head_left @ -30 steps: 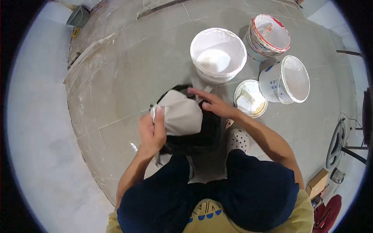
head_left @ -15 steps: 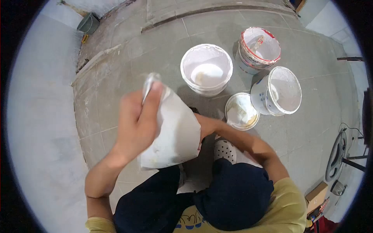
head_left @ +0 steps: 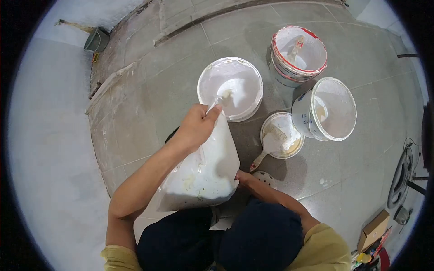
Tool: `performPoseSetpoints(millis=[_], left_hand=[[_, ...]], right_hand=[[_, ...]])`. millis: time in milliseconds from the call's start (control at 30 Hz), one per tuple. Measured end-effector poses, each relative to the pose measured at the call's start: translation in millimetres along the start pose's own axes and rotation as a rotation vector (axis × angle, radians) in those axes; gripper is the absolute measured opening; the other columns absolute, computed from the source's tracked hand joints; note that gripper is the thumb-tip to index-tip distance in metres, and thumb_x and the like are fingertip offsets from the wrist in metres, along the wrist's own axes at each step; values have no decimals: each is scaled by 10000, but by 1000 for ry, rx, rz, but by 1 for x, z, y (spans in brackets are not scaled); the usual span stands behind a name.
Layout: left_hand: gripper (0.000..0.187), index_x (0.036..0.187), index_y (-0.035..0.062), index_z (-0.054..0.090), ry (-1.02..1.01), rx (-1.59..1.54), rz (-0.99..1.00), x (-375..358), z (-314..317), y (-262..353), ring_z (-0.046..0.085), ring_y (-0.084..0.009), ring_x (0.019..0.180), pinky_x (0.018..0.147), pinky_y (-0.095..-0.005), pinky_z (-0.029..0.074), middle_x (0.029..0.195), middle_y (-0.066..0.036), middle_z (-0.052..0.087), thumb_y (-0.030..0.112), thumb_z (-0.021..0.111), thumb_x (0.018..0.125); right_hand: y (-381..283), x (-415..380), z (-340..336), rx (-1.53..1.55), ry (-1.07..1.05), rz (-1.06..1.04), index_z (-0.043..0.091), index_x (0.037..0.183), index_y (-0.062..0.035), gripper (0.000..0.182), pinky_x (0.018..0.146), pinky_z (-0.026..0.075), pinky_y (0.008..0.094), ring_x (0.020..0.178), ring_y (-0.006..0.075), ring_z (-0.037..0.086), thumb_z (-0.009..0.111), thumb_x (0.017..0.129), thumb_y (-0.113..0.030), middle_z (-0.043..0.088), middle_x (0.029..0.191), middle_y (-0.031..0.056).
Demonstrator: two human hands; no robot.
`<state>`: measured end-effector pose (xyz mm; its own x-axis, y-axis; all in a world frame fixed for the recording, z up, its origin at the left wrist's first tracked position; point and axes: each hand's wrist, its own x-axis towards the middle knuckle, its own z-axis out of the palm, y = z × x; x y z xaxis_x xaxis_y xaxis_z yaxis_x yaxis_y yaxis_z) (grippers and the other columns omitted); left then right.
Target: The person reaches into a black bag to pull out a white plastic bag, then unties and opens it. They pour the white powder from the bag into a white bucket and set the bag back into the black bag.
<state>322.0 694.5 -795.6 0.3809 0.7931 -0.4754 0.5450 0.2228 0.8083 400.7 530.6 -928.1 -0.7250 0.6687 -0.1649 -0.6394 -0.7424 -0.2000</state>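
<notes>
A large white bag (head_left: 203, 176) hangs above my knees, tilted with its narrow top end toward a white bucket (head_left: 247, 77). My left hand (head_left: 197, 128) is closed on the top end of the bag, near the bucket's rim. At the bag's lower right side is my right hand (head_left: 242, 177), mostly hidden behind the bag; its fingers do not show clearly. White material lies in the bottom of the bucket. Right of the bag, a wide brush (head_left: 271, 143) rests across a round white lid or shallow tub (head_left: 296, 151).
A red-rimmed bucket (head_left: 322, 49) holding a brush stands at the back right, beside a tilted white bucket (head_left: 305, 110). A black fan (head_left: 396, 180) and a cardboard box (head_left: 374, 230) are at the right. A dark bucket (head_left: 97, 40) stands by the left wall.
My left hand has moved right with the top of the bag, to the near rim of the bucket. The brush on the lid now shows fully. The view has shifted slightly.
</notes>
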Motion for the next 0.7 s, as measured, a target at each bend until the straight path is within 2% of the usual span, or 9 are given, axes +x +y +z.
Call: performPoseSetpoints(millis=[33,100,200,333,433,533,600,700], left_hand=[[498,596,14,519,-4,1,-10,5,-3,-2,325,-63,487,430,-330,268,516,38,397,300,516,1004],[391,792,-18,655,-80,176,-73,16,-10,-6,563,-86,543,488,-281,449,656,-20,624,306,564,990],[370,799,-31,653,-97,97,-168,21,-12,10,611,-113,571,512,-292,492,678,-48,644,289,592,975],[345,816,-41,657,-52,68,-182,33,-9,14,620,-131,565,505,-302,497,694,-68,655,270,620,959],[407,777,-70,636,-146,43,-172,41,-10,10,623,-160,567,490,-332,482,688,-111,647,303,637,942],[384,829,-82,646,-126,79,-196,45,-10,5,637,-171,580,512,-329,505,721,-128,663,288,656,929],[385,893,-99,649,-214,104,-255,44,-12,12,651,-183,607,532,-333,519,762,-143,675,284,680,912],[424,929,-109,644,-224,80,-252,45,-13,5,656,-189,619,531,-338,519,787,-145,680,310,701,894]], right_hand=[[2,-1,-2,13,8,8,387,1406,-24,1073,1067,384,434,1221,294,511,904,512,-315,542,1303,146],[6,1,-5,37,16,30,391,1405,-24,1050,1062,392,435,1217,294,518,893,530,-314,544,1304,147],[10,3,-10,56,30,58,395,1405,-24,1017,1054,404,436,1210,294,528,876,557,-313,548,1305,149],[13,6,-15,82,41,85,402,1404,-23,972,1044,419,437,1200,294,541,854,593,-311,553,1307,152],[16,8,-21,92,46,96,406,1404,-23,938,1036,431,439,1193,294,551,837,621,-309,556,1308,154],[22,9,-24,101,49,106,411,1404,-23,905,1028,443,440,1186,294,562,820,648,-308,560,1310,156],[26,10,-26,106,54,108,414,1403,-22,883,1023,451,441,1182,294,568,809,666,-307,562,1310,158],[29,11,-25,113,59,120,419,1403,-22,850,1015,462,442,1175,294,578,792,693,-305,565,1312,160]])
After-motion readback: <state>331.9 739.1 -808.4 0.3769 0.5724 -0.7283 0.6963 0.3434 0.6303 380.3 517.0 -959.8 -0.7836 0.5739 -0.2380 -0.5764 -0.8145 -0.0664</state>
